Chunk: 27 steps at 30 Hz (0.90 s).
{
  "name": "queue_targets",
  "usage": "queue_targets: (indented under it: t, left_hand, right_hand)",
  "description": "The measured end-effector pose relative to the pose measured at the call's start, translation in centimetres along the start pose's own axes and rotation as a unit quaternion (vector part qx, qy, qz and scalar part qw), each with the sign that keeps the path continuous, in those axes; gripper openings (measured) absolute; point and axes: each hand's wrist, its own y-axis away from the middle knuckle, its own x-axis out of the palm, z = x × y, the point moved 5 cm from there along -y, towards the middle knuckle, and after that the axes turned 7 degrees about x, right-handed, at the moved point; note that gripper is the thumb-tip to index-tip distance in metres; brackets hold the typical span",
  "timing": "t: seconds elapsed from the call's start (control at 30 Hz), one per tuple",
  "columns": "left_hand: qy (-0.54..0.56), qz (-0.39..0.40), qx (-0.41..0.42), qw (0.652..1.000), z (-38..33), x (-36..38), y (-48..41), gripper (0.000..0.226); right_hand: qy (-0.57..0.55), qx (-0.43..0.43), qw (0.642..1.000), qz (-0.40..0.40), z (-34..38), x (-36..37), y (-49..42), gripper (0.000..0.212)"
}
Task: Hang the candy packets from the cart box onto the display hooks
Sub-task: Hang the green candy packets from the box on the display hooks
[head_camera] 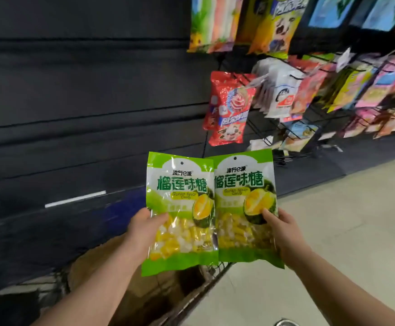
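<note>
You are holding 2 packets side by side in the lower middle of the frame. Your left hand (144, 229) is gripping the left packet (180, 203) at its lower left edge, thumb on the front. Your right hand (283, 231) is gripping the right packet (243, 198) the same way at its right edge. The packets are overlapping slightly at their inner edges, above the cart (205, 285) and well apart from the rack (260, 128) in the upper right.

You are risking trouble by carrying 2 at once. Each hand is holding low, far from the hole (181, 163) near the top, so the soft upper part is likely to be bending away when you are pushing it onto a hook. With both hands busy, you are leaving none free to steady a hook or part the stock. You could also be nudging the red packets (229, 109) at the rack's left end and knocking them off. A packet slipping from a 1-handed grip is probably going to the floor (332, 220), not back into the box (93, 267).

The fingers behind the plastic are staying out of sight. The hook tips are blurring into the hanging stock, so you cannot tell which hook is free. The rack is running off the right edge, and the inside of the box is too dark to read.
</note>
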Motion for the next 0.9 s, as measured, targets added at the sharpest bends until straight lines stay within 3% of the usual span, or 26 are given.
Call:
queue_targets:
  t: [0.13, 0.37, 0.53, 0.7, 0.83, 0.9]
  left_hand:
    - [-0.033, 0.047, 0.032, 0.998, -1.9, 7.2, 0.8, 0.058]
    - [-0.035, 0.123, 0.081, 0.988, -4.5, 22.8, 4.6, 0.021]
    - [-0.032, 0.144, 0.137, 0.98, -6.5, 33.1, 7.5, 0.031]
    - [-0.025, 0.192, 0.127, 0.973, -7.4, 41.0, 9.1, 0.025]
    - [-0.026, 0.213, 0.123, 0.969, -9.1, 45.3, 8.7, 0.061]
    - [-0.03, 0.221, 0.121, 0.967, -10.4, 47.5, 8.7, 0.041]
  right_hand:
    - [-0.038, -0.017, 0.999, -0.03, 0.8, -7.4, -0.6, 0.021]
    - [-0.08, -0.051, 0.99, -0.099, 2.3, -23.2, -1.4, 0.018]
    - [-0.109, -0.078, 0.981, -0.139, 3.4, -33.1, -1.5, 0.009]
    - [-0.129, -0.094, 0.976, -0.146, 4.9, -39.8, -2.2, 0.01]
    - [-0.156, -0.095, 0.972, -0.15, 6.5, -42.9, -3.8, 0.013]
    - [-0.158, -0.103, 0.969, -0.157, 7.6, -44.0, -4.6, 0.014]
